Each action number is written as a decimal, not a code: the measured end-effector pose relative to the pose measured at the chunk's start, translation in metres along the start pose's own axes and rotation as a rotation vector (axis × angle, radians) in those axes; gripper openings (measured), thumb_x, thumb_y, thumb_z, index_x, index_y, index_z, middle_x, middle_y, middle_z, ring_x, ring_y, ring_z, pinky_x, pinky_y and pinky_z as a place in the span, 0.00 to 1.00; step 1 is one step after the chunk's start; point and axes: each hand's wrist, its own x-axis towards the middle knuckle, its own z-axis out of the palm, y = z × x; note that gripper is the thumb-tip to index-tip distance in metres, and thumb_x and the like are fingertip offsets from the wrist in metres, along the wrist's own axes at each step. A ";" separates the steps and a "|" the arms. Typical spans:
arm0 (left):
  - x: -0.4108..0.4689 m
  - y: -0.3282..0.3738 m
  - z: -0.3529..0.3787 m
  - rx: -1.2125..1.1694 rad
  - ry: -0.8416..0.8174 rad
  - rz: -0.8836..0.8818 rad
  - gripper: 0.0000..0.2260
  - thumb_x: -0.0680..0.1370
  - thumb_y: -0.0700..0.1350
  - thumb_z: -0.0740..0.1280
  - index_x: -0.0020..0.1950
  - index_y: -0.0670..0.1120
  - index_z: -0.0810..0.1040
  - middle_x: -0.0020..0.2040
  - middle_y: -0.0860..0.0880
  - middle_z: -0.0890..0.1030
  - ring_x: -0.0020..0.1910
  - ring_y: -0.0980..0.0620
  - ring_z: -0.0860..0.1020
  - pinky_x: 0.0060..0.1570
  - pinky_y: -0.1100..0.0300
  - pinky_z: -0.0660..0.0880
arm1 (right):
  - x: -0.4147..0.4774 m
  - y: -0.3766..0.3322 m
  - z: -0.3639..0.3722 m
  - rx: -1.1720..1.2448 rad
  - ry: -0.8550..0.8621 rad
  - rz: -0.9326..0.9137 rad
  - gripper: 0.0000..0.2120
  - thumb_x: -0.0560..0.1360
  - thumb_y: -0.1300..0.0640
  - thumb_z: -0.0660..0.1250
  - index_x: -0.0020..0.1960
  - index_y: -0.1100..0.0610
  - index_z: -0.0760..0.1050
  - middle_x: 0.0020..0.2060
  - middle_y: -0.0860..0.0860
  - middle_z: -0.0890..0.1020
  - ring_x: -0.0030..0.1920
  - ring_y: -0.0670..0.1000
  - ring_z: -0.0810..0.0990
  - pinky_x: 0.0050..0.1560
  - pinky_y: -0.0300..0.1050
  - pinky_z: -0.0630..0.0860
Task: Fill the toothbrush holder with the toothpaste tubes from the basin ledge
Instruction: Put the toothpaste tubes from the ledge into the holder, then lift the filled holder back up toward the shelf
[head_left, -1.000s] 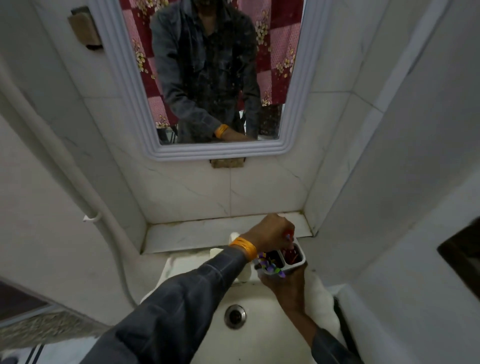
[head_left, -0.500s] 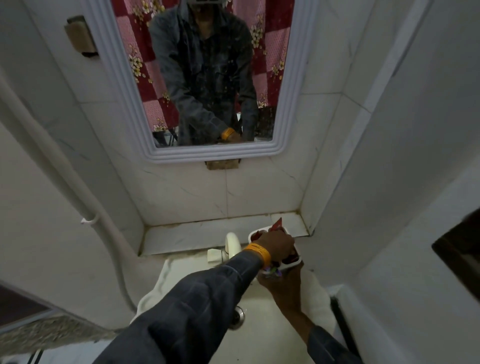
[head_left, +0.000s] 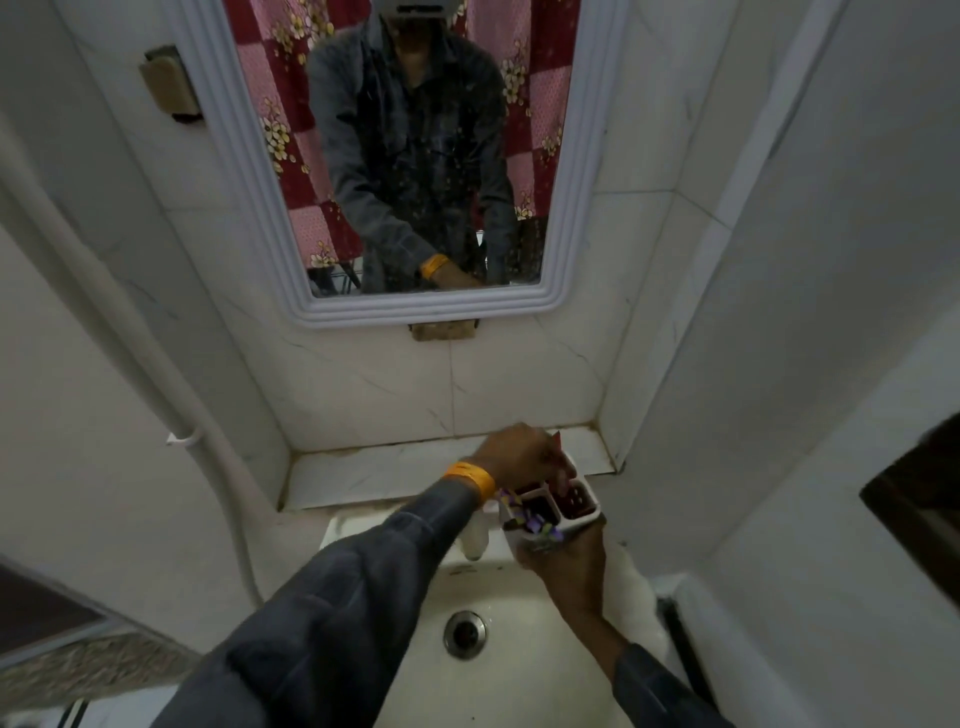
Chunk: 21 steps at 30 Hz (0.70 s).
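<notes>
A white toothbrush holder (head_left: 586, 506) with several dark compartments is held above the basin's back right, tilted a little. My right hand (head_left: 569, 569) cups it from below. My left hand (head_left: 519, 454), with an orange wristband, reaches over the holder's far side and is shut on a red toothpaste tube (head_left: 557, 440), whose tip shows above my fingers; its lower end goes down into a far compartment. Purple and white bits stick out of the holder's near left corner.
The white basin (head_left: 519, 691) with its metal drain (head_left: 464, 633) lies below my arms; a white tap (head_left: 475, 540) stands at its back. A marble ledge (head_left: 384, 475) runs behind it. A framed mirror (head_left: 410, 156) hangs above. Walls close in left and right.
The view has tilted downward slightly. My left hand has shifted back over the holder's far side with the red tube, and the holder sits a little lower and more open to view.
</notes>
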 end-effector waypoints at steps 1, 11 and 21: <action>0.001 -0.009 -0.010 -0.005 0.042 -0.015 0.11 0.78 0.52 0.67 0.56 0.49 0.83 0.53 0.46 0.85 0.51 0.45 0.82 0.50 0.55 0.77 | 0.004 0.005 0.001 -0.012 0.024 -0.002 0.48 0.57 0.58 0.90 0.72 0.54 0.70 0.61 0.45 0.83 0.59 0.42 0.83 0.57 0.34 0.80; 0.002 -0.083 -0.024 0.102 0.283 -0.193 0.20 0.80 0.57 0.63 0.69 0.48 0.73 0.61 0.45 0.80 0.58 0.44 0.78 0.56 0.52 0.76 | 0.058 -0.049 -0.017 0.004 0.225 0.038 0.61 0.47 0.37 0.84 0.73 0.62 0.69 0.66 0.61 0.82 0.64 0.62 0.83 0.60 0.54 0.81; 0.014 -0.110 -0.002 0.167 0.321 -0.191 0.26 0.82 0.55 0.59 0.77 0.46 0.64 0.75 0.42 0.67 0.73 0.41 0.66 0.69 0.46 0.65 | 0.133 -0.027 0.003 -0.020 0.253 0.017 0.56 0.51 0.56 0.90 0.72 0.64 0.66 0.65 0.60 0.79 0.65 0.63 0.80 0.66 0.60 0.79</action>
